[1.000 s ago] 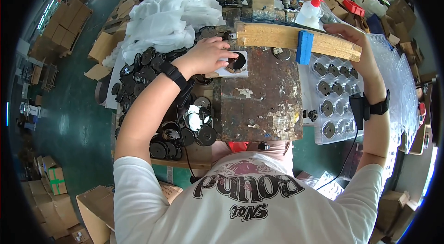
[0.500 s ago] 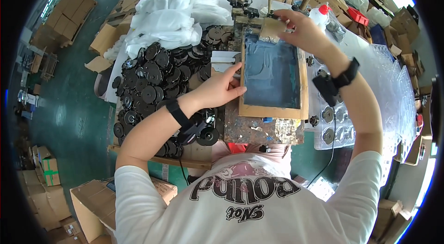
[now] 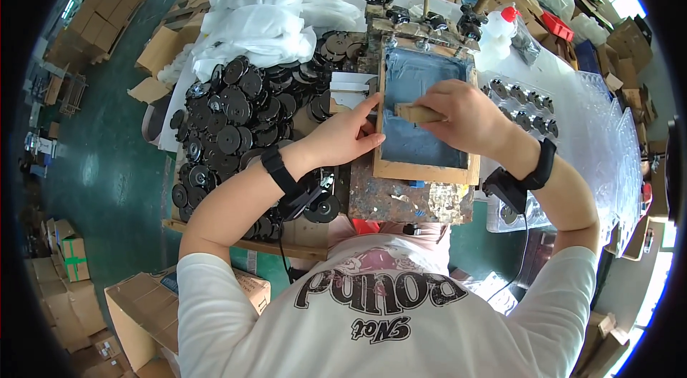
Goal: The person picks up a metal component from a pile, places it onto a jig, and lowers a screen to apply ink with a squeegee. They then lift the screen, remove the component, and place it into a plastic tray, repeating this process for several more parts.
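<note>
A wooden-framed printing screen (image 3: 427, 172) with blue-grey mesh lies in front of me on a paint-stained base. My right hand (image 3: 465, 117) is closed around the wooden handle of a squeegee (image 3: 415, 114), which is over the middle of the mesh. The squeegee's lower edge is hidden. At the frame's left side, my left hand (image 3: 342, 133) touches the wood with thumb and forefinger spread apart; its other fingers are partly hidden. Dark ink streaks cover the mesh. Metal clamps (image 3: 434, 21) stand at the screen's far end.
Black round discs (image 3: 236, 113) lie heaped on the left, below a white cloth-like pile (image 3: 268, 20). On the right are a clear plastic tray (image 3: 529, 102) with black parts and a white bottle with a red cap (image 3: 496, 34). The stained base (image 3: 408, 199) juts toward me.
My right hand has drawn the squeegee from the screen's far end toward me, to the middle of the mesh. My left hand stays at the frame's left edge.
</note>
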Available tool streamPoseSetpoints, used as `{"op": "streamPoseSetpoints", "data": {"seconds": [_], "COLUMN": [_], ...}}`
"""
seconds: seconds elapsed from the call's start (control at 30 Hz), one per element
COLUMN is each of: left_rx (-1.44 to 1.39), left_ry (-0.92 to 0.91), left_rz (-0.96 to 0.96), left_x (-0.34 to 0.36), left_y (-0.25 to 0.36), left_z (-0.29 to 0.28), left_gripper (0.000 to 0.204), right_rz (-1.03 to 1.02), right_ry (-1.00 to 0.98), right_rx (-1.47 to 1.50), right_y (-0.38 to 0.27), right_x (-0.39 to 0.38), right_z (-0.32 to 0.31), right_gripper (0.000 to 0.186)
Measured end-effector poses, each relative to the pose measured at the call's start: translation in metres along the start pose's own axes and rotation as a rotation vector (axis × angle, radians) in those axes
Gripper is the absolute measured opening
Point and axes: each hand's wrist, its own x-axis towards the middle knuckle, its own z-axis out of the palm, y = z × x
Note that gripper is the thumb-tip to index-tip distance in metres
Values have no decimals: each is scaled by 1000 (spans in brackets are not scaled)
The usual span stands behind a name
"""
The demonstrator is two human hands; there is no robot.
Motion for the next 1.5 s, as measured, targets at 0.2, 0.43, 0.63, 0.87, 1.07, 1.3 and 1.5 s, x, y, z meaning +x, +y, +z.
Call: {"op": "streamPoseSetpoints", "data": {"seconds": [0.2,0.43,0.63,0.87,1.07,1.3,1.5], "left_rx": [76,-45,-182,458,891,846,706], "left_ry": [37,85,196,519,474,500,423], "left_rz": [-42,214,540,-111,-523,-492,-255], "left_x": [-5,0,0,-50,-96,-91,-84], "left_y": [13,53,80,23,-40,-74,-90], "left_z": [0,-35,-50,-117,-144,-135,-155], "left_gripper": [69,58,47,49,55,54,48], "right_rz": [41,443,675,271,241,272,422], "right_ry": [52,228,3,139,100,-97,-60], "right_rx": [-60,129,66,939,580,0,222], "right_y": [38,132,166,117,52,26,54], "right_x": [38,4,-61,-5,68,76,18], "right_z": [-16,-71,-57,54,97,68,46], "right_gripper": [31,38,39,40,47,40,32]}}
